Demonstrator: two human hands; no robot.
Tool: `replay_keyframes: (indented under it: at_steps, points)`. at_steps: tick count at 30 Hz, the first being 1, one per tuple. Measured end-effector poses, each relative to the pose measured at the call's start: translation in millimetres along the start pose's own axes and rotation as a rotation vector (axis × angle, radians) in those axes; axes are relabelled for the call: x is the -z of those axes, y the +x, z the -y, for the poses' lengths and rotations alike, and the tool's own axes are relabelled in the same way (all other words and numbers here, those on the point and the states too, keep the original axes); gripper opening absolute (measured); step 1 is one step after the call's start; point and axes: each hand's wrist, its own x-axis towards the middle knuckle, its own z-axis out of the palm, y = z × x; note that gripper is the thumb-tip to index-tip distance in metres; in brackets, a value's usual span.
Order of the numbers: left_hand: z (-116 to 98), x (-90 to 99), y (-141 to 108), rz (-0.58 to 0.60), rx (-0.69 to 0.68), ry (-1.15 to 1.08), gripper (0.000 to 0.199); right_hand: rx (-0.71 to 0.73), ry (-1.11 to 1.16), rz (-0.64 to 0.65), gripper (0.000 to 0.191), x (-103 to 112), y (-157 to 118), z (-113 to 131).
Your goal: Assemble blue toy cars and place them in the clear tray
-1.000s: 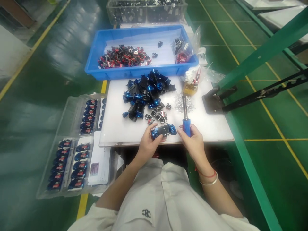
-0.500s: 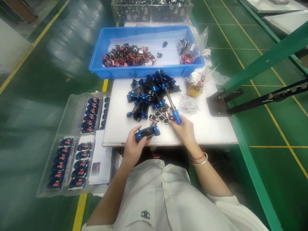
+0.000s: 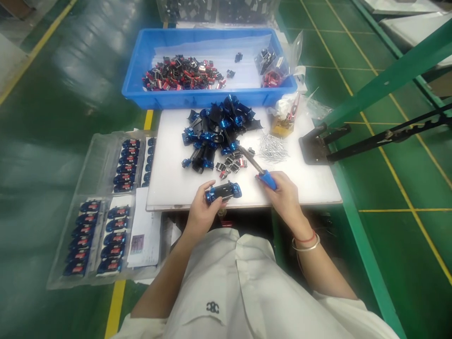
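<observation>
My left hand (image 3: 203,212) grips a blue-and-black toy car body (image 3: 223,190) over the front edge of the table, its dark hollow side facing up. In my right hand (image 3: 284,195) is a blue-handled soldering iron (image 3: 256,165), its metal barrel slanting up and left, with the tip by the pile. The iron and the car body are apart. Beyond them lies a heap of blue and black car bodies (image 3: 212,134). Several small black, silver and red parts (image 3: 231,164) are scattered just in front of that heap.
A blue bin (image 3: 169,100) with black-and-red parts stands behind the white table (image 3: 169,188). Thin metal pins (image 3: 273,147) and a small yellowish box (image 3: 282,126) lie right. Clear trays (image 3: 93,188) of blue cars sit left; a green frame (image 3: 381,89) rises right.
My right hand has drawn the soldering iron to the right and tilted it further over, away from the small parts. My left hand has shifted slightly right with the toy car body.
</observation>
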Motion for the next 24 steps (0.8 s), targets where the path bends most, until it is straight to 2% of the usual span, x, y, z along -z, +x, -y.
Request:
replay_keyframes:
  at_steps: [5, 9, 17, 21, 24]
  points:
    - [-8.4, -6.7, -4.2, -0.006, 0.039, 0.038, 0.048, -0.128, 0.168, 0.097, 0.028, 11.2, -15.2, -5.0]
    - [-11.1, -11.2, -4.4, -0.012, 0.066, 0.068, 0.045, -0.208, 0.142, -0.013, 0.034, 14.2, -14.3, -11.7]
    - [-11.4, -17.5, 0.0, 0.030, 0.091, 0.124, 0.048, -0.113, 0.151, 0.068, 0.030, -2.1, -7.9, -18.6]
    - [-8.2, -21.1, 4.5, 0.047, 0.066, 0.107, 0.048, -0.158, 0.268, 0.066, 0.028, 0.9, -6.8, -15.5]
    - [-1.2, -24.5, 8.4, 0.069, 0.010, 0.124, 0.051, -0.206, 0.398, 0.059, 0.030, 6.6, -7.2, -3.6]
